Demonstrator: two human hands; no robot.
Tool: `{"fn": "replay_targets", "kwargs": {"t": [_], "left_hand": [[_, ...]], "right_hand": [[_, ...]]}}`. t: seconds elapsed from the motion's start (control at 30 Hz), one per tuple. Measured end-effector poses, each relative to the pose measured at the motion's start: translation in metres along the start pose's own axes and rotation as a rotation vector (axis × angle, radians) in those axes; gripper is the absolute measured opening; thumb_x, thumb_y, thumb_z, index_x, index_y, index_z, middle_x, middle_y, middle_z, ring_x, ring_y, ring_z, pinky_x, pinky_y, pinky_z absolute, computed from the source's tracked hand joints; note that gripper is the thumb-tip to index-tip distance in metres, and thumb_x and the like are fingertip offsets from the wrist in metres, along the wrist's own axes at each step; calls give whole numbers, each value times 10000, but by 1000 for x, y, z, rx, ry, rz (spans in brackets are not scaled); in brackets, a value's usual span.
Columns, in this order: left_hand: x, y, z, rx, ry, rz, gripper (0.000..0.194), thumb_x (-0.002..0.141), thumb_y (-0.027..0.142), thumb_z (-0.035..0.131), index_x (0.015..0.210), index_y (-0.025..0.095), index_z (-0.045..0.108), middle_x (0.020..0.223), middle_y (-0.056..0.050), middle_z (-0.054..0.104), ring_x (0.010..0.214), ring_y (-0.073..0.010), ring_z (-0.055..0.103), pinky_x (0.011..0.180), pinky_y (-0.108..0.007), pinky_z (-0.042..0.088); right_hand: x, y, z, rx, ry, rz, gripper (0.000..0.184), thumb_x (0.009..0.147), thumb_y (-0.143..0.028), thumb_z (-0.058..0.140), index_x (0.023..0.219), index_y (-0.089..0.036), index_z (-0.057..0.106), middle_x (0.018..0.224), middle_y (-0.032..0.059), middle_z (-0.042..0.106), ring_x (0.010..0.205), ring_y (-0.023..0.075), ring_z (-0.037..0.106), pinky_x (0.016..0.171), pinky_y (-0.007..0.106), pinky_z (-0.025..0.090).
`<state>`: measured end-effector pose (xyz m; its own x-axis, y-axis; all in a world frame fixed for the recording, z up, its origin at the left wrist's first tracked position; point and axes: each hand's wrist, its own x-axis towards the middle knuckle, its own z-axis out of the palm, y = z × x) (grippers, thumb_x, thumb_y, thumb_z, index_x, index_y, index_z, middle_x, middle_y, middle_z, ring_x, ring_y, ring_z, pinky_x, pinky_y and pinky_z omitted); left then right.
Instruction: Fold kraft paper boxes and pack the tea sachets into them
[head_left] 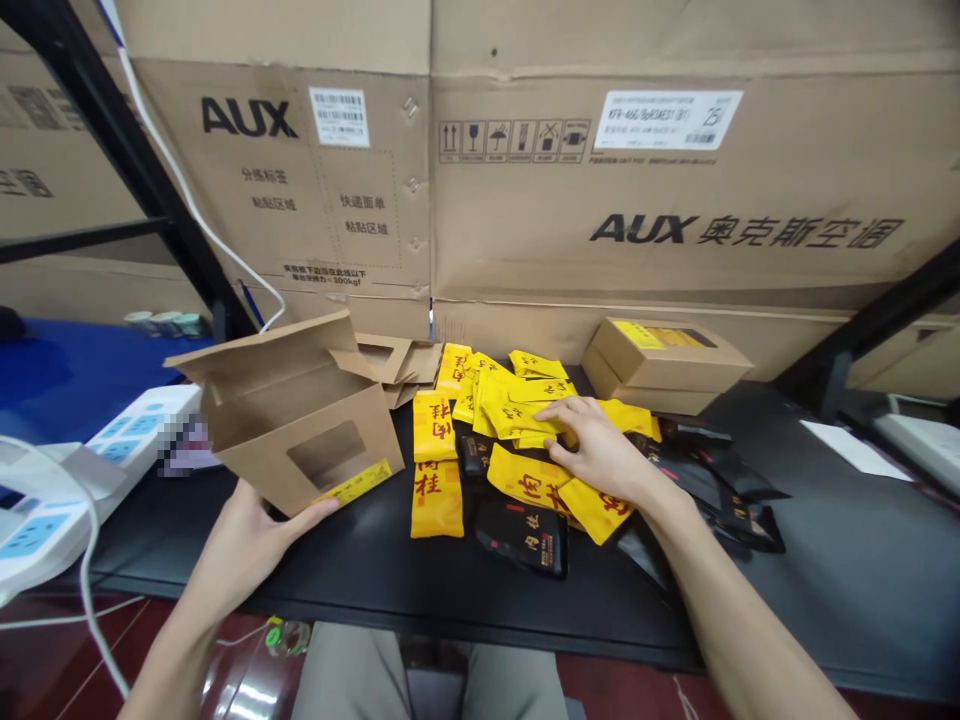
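Note:
My left hand grips the lower edge of an open brown cardboard box, its thumb along the front by a yellow label strip. The box is tilted, its flap up and a window in its front. On the black table, my right hand reaches over a pile of yellow packets. Its fingers are bent onto the packets, and whether they pinch one I cannot tell. Below it lie more yellow packets and a black packet. Several black packets lie right of the hand, partly behind the forearm.
Closed brown boxes are stacked at the back right. Flattened cardboard lies behind the open box. White power strips stand at the left, with a cable. Large AUX cartons form a wall behind the table.

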<state>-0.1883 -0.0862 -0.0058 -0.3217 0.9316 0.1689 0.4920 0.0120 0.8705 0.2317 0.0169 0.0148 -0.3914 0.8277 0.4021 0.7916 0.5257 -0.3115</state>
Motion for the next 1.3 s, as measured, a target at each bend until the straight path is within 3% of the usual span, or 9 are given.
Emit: {"fn": "replay_targets", "kwargs": {"t": [0.2, 0.37, 0.57, 0.7, 0.87, 1.0, 1.13, 1.3], "left_hand": [[-1, -3, 0, 46, -20, 5, 738, 671, 560, 848, 1279, 219, 608, 1340, -133, 707, 1278, -418, 633, 1139, -547, 455], [0, -6, -1, 86, -37, 9, 770, 689, 576, 834, 1315, 210, 576, 1364, -154, 686, 1282, -388, 636, 1113, -541, 475], [-1, -4, -1, 102, -19, 21, 782, 684, 595, 828, 1315, 214, 568, 1375, -162, 677, 1284, -392, 629, 1114, -552, 466], [-2, -1, -1, 128, -14, 16, 828, 691, 600, 822, 1362, 217, 522, 1384, -168, 672, 1284, -396, 634, 1093, -548, 487], [-5, 6, -3, 169, -10, 27, 839, 707, 593, 807, 1377, 207, 481, 1384, -172, 679, 1282, -396, 646, 1025, -506, 547], [-7, 10, -3, 180, -10, 29, 869, 708, 561, 808, 1417, 229, 433, 1373, -144, 697, 1269, -387, 662, 974, -479, 582], [-7, 11, -3, 157, -22, 49, 815, 695, 575, 812, 1348, 235, 462, 1344, -137, 715, 1260, -387, 670, 944, -477, 598], [-8, 13, -3, 122, -20, 82, 754, 701, 556, 803, 1295, 235, 469, 1300, -126, 739, 1207, -370, 704, 946, -476, 598]], "right_hand": [[1, 1, 0, 33, 24, -8, 156, 841, -241, 629, 985, -230, 689, 1054, 97, 740, 1197, 309, 631, 1031, 539, 527], [2, 0, -7, 18, 141, 44, 141, 915, -277, 555, 968, -225, 674, 996, 100, 737, 1029, 278, 687, 922, 475, 581], [4, 4, -8, 31, 166, 111, 94, 844, -271, 638, 907, -231, 695, 927, 94, 742, 965, 296, 698, 871, 481, 590], [8, -8, -17, 166, 275, 136, 143, 890, -360, 633, 926, -236, 694, 955, 74, 755, 921, 276, 718, 872, 462, 588], [23, -73, -50, 425, 486, 22, 124, 905, -349, 675, 922, -227, 657, 880, 32, 736, 777, 189, 712, 738, 334, 599], [41, -150, -79, 401, 497, -217, 86, 919, -299, 681, 948, -230, 639, 845, -9, 701, 728, 141, 676, 713, 289, 589], [67, -212, -91, 227, 331, -404, 107, 969, -301, 609, 1035, -227, 649, 935, -6, 707, 851, 152, 697, 808, 289, 572], [102, -255, -83, -80, 72, -480, 159, 998, -211, 518, 1095, -190, 642, 977, 30, 723, 917, 178, 697, 846, 309, 534]]}}
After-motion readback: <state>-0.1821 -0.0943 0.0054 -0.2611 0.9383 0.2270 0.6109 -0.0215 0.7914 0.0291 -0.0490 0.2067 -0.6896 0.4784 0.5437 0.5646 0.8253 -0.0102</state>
